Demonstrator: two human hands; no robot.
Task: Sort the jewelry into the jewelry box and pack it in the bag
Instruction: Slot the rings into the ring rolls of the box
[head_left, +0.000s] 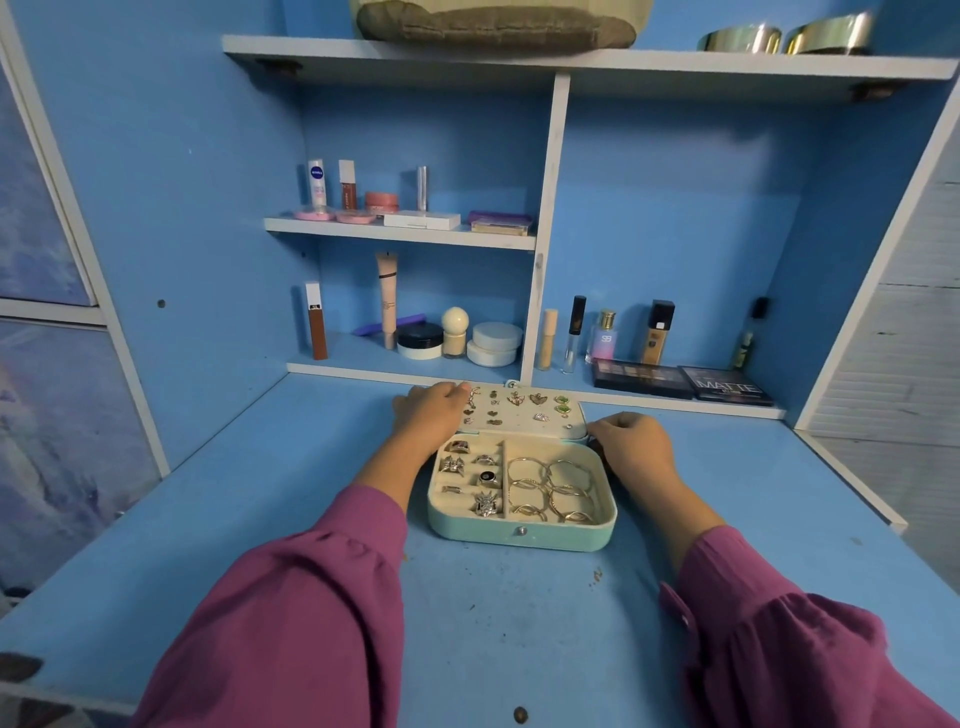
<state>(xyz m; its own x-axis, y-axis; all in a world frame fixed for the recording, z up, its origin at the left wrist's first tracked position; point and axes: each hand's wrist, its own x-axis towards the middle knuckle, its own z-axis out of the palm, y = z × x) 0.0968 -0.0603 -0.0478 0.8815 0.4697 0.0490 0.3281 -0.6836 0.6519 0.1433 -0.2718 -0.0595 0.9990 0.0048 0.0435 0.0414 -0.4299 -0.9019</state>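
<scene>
A mint-green jewelry box (519, 535) lies open on the blue desk. Its cream lid (522, 423) is laid back and carries several earrings. Rings (470, 475) sit in the slots of the left compartment, and gold bangles (550, 488) fill the right one. My left hand (431, 410) grips the lid's far left corner, fingers curled over the edge. My right hand (631, 441) rests against the box's right side near the hinge, fingers curled at the lid's right end. A khaki fabric bag (493, 23) sits on the top shelf.
Cosmetics stand on the shelves behind the box: tubes, jars and bottles (447, 338) on the left, eyeshadow palettes (680, 384) on the right. Two metal bowls (784, 36) sit on the top shelf. The desk surface (493, 623) stretches toward me.
</scene>
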